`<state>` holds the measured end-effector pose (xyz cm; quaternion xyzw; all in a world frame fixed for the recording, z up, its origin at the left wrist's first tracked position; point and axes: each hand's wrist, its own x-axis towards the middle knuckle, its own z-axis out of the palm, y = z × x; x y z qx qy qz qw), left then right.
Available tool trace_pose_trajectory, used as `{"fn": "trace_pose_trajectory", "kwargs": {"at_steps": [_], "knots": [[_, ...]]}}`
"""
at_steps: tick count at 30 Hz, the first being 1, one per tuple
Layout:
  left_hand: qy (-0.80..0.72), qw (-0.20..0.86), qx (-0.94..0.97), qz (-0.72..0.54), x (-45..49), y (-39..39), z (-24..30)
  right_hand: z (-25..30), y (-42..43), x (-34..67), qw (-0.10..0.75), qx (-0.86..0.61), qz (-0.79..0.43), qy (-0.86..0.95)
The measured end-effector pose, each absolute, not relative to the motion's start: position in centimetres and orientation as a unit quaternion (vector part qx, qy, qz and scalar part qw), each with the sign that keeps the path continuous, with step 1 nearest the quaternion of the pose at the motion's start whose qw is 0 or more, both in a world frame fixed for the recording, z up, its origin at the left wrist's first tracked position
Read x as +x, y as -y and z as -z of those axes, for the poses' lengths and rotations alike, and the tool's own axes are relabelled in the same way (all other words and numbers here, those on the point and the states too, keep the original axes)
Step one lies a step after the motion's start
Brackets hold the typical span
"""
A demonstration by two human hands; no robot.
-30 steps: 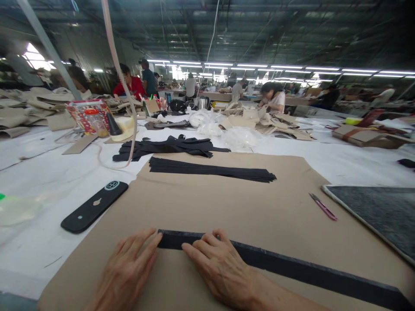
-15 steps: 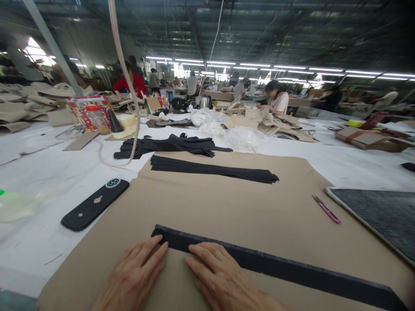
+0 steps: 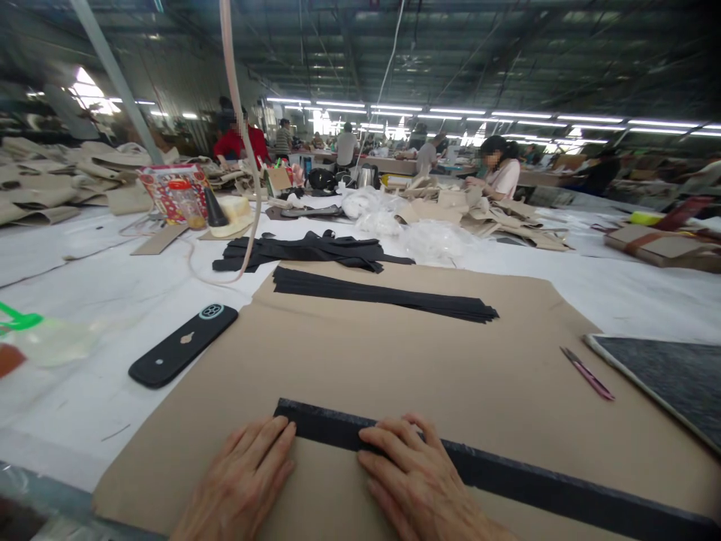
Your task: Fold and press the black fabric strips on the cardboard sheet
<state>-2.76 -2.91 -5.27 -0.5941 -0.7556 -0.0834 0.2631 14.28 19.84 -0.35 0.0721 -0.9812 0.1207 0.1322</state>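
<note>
A long black fabric strip [image 3: 523, 469] lies across the tan sheet [image 3: 394, 353] in front of me, slanting down to the right. A narrow greyish band shows along its far edge. My left hand [image 3: 242, 469] rests flat with fingertips on the strip's left end, fingers stretched out and close together. Farther right, my right hand [image 3: 414, 466] lies over the strip, its fingers extended and pressing on it, hiding a short stretch. Neither hand grips anything.
Beyond the strip lie a stack of black strips [image 3: 383, 293] and a looser black pile [image 3: 315, 250]. A phone [image 3: 185, 346] is at left; thread snips [image 3: 587, 373] and a dark grey pad [image 3: 665, 376] are at right. A hose [image 3: 251, 150] hangs down. Several people work behind.
My right hand has slid right along the strip, away from my left hand. The left hand stays at the strip's left end. The camera view has shifted slightly left.
</note>
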Motion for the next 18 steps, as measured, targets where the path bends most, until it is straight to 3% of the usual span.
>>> {"fn": "trace_pose_trajectory", "kwargs": {"at_steps": [5,12,18], "knots": [[0.762,0.267,-0.578,0.116,-2.7,2.8,5.7,-1.6,-17.3,8.8,0.032,-0.057,-0.268,0.961],[0.752,0.304,-0.572,0.118,-2.4,2.6,5.2,-0.6,-14.0,3.7,-0.013,-0.106,-0.204,0.973],[0.760,0.295,-0.570,0.107,-2.5,2.9,5.4,-0.7,-15.0,2.3,-0.079,-0.091,-0.255,0.959]]}}
